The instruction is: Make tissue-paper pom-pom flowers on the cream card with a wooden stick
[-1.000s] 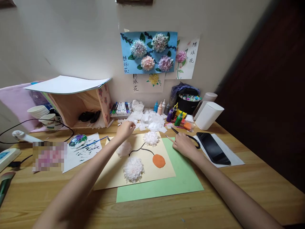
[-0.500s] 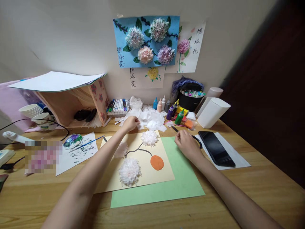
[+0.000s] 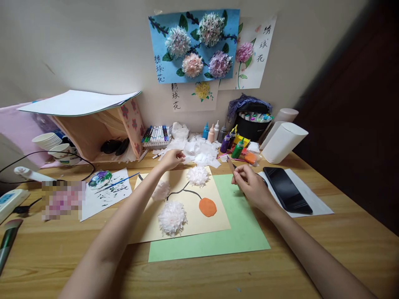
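Pinching at the edge of the white tissue squares [image 3: 199,151], our left hand [image 3: 171,159] has its fingertips closed on what looks like a single thin sheet, though we cannot tell whether one layer or several are caught. Our right hand [image 3: 251,187] is curled shut around a slim stick [image 3: 231,166], its tip angled up and away from us, just above the green paper [image 3: 237,224]. The risk we see: tissue this light clings and tears, so a hurried pull could drag the whole loose pile toward the cream card [image 3: 183,207] or rip the sheet. Our left forearm hangs right over the fluffy pale flower [image 3: 161,191], and a dip of the arm could flatten those crumpled petals. The stick could also smear the orange disc [image 3: 207,207], which looks wet and glossy-flat beside the curved black stem line. Two more puffy white blooms sit on the card, one near [image 3: 172,217], one far [image 3: 197,176], both soft and ruffled. Farther out we have small squeeze bottles [image 3: 230,147] of paint near the tissue, easy to knock, a dark smooth phone [image 3: 286,190] on white paper to our right, and a paint palette [image 3: 99,180] with a brush on the wooden desk [image 3: 280,265] to our left.
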`<state>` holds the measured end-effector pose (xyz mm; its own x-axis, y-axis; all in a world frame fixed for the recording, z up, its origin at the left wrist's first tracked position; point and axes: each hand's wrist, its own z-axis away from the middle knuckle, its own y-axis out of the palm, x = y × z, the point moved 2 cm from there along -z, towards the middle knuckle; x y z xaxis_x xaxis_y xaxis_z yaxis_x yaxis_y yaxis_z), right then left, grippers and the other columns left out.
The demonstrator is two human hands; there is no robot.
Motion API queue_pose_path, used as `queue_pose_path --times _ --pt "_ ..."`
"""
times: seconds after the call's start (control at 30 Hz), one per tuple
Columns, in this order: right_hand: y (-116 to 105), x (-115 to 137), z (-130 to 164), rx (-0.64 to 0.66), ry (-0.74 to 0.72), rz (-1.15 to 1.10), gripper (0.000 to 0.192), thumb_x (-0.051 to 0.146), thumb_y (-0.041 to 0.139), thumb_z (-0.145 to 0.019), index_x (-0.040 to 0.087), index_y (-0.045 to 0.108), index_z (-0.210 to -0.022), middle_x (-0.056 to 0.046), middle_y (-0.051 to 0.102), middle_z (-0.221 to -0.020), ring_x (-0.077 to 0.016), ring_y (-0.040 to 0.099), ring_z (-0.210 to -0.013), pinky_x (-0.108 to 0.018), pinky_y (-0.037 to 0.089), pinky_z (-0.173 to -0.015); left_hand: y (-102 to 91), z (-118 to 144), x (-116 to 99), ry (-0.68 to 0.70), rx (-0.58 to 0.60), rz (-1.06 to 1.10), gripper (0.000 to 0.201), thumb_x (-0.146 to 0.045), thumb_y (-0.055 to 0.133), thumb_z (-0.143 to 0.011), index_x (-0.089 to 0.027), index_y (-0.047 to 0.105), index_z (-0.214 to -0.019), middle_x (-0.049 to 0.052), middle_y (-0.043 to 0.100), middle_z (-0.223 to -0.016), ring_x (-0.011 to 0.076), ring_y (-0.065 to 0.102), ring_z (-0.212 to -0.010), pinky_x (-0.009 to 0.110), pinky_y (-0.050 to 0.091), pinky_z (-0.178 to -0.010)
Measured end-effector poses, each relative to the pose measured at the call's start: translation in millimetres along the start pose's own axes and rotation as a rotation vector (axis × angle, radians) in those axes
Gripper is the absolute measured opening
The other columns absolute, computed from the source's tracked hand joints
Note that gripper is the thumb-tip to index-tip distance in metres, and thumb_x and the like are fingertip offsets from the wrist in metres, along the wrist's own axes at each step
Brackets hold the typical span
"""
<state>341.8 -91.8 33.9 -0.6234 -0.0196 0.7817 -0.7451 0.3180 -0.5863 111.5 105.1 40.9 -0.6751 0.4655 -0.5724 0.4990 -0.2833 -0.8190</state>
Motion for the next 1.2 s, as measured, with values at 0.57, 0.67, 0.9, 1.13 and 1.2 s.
queue_pose_path --times 0.57,0.67,0.9,1.13,1.2 --pt "32 14 14 0.255 0.19 -0.717 0.053 0.037 0.078 -0.062 0.02 0.06 -0.109 -0.009 0.067 -0.105 -0.0213 0.064 -0.097 -0.038 0.05 -0.091 32.7 89 -82 0.075 0.343 0.488 0.017 -0.025 0.055 -0.083 -0.014 0.058 -0.095 0.005 0.067 -0.081 0.0154 0.064 -0.074 0.028 0.049 -0.067" --pt "43 11 18 0.186 0.268 -0.702 0.056 0.03 0.086 -0.05 0.02 0.059 -0.098 -0.006 0.067 -0.096 -0.0195 0.065 -0.094 -0.034 0.052 -0.087 37.4 92 -84 0.12 0.287 0.411 0.023 -0.021 0.055 -0.082 -0.016 0.056 -0.104 0.004 0.065 -0.08 0.0152 0.062 -0.073 0.027 0.048 -0.064" --pt "42 13 21 0.099 0.29 -0.623 0.031 0.035 0.076 -0.064 0.018 0.057 -0.083 0.001 0.059 -0.074 -0.0116 0.061 -0.068 -0.025 0.053 -0.063 44.7 91 -80 0.087 0.292 0.576 0.028 -0.024 0.061 -0.08 -0.014 0.055 -0.105 0.003 0.062 -0.083 0.0149 0.061 -0.078 0.029 0.048 -0.07" --pt "37 20 26 0.183 0.297 -0.528 0.029 0.033 0.073 -0.066 0.018 0.055 -0.084 0.002 0.053 -0.071 -0.0102 0.055 -0.06 -0.017 0.035 -0.036 50.5 91 -77 -0.079 0.304 0.664 0.023 -0.01 0.061 -0.075 -0.012 0.059 -0.097 0.002 0.063 -0.076 0.0117 0.061 -0.07 0.024 0.047 -0.064" --pt "38 20 29 0.243 0.292 -0.486 0.025 0.034 0.069 -0.07 0.018 0.056 -0.084 0.002 0.053 -0.069 -0.0104 0.055 -0.058 -0.017 0.032 -0.034 50.8 95 -78 -0.097 0.318 0.617 0.022 -0.01 0.062 -0.074 -0.013 0.06 -0.096 0.002 0.064 -0.076 0.0118 0.061 -0.069 0.023 0.047 -0.062"
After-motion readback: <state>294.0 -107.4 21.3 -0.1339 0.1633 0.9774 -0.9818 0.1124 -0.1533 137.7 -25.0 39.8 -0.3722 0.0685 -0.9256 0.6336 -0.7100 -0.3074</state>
